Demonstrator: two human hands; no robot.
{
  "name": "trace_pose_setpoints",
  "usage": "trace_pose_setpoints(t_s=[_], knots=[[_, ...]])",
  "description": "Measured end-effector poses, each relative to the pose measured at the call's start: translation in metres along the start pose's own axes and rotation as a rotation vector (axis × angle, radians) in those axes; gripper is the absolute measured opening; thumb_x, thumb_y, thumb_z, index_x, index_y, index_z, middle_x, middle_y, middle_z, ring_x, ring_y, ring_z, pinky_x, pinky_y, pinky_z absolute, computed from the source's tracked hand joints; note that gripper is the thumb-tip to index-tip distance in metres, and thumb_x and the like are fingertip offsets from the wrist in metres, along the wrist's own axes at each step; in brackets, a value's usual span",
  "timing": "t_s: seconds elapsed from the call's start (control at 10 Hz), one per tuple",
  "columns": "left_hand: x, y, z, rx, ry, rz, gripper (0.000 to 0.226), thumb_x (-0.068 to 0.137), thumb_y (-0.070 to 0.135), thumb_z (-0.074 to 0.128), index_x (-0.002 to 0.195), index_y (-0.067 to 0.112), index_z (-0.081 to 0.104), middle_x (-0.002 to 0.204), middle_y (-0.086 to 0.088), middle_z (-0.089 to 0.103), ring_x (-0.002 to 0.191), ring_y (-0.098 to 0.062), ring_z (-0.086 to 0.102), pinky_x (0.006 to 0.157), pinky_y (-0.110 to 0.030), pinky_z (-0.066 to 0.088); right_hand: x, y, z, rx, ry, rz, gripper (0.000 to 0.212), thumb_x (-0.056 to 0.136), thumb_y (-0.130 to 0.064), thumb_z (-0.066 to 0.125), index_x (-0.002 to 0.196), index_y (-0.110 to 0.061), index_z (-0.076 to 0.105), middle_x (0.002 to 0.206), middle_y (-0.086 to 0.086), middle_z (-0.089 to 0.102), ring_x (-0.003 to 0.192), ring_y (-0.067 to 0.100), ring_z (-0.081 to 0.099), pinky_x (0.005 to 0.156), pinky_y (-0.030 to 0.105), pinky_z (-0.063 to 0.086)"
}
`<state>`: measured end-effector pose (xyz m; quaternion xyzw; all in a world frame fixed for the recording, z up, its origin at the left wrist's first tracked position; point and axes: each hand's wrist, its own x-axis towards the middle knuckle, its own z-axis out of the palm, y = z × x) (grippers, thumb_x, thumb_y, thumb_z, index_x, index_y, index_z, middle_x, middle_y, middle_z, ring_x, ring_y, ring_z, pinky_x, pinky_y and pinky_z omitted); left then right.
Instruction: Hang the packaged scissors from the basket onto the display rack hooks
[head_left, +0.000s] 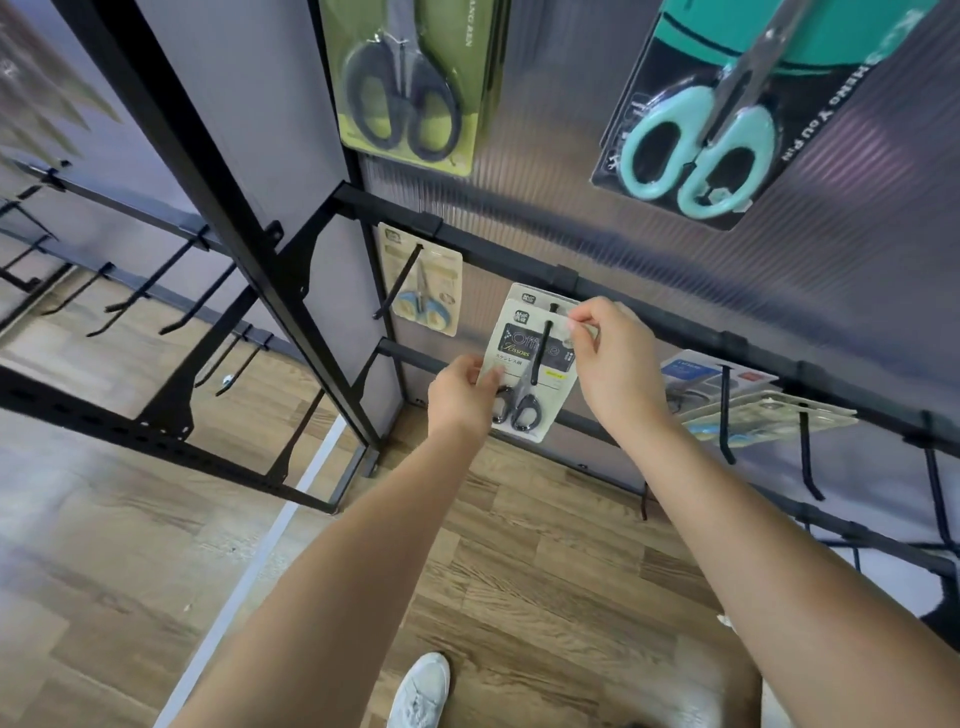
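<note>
My left hand (457, 387) pinches lower left edge of scissors pack (530, 364); my right hand (605, 348) pinches its top. Pack on rack hook (540, 351), another pack behind. Basket out of view.

My arms (374, 545) are bare, without sleeves, watch or rings; one white lace-up sneaker (421, 693) is visible below.
</note>
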<state>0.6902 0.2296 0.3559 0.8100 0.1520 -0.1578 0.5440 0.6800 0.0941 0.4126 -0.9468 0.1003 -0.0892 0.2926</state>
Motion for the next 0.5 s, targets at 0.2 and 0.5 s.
trace_pose_setpoints(t_s=[0.2,0.5], knots=[[0.01,0.007,-0.003,0.174,-0.031,0.054,0.029,0.097,0.028,0.049,0.12,0.011,0.06,0.115,-0.005,0.064,0.104,-0.021,0.058,0.083,-0.026,0.041,0.001,0.001,0.005,-0.053,0.049,-0.037,0.015,0.097,-0.014,0.047,0.103,-0.011,0.06,0.1,0.002,0.055,0.081,0.014,0.052,0.066,0.021,0.037],[-0.023,0.025,-0.027,0.632,0.055,0.448,0.024,0.1,0.024,0.04,0.108,0.008,0.055,0.109,-0.008,0.056,0.101,-0.025,0.049,0.077,-0.036,0.044,-0.053,0.0,0.007,-0.174,0.228,-0.056,0.037,0.086,-0.01,0.063,0.122,-0.004,0.056,0.128,0.013,0.055,0.117,0.029,0.055,0.095,0.038,0.046]])
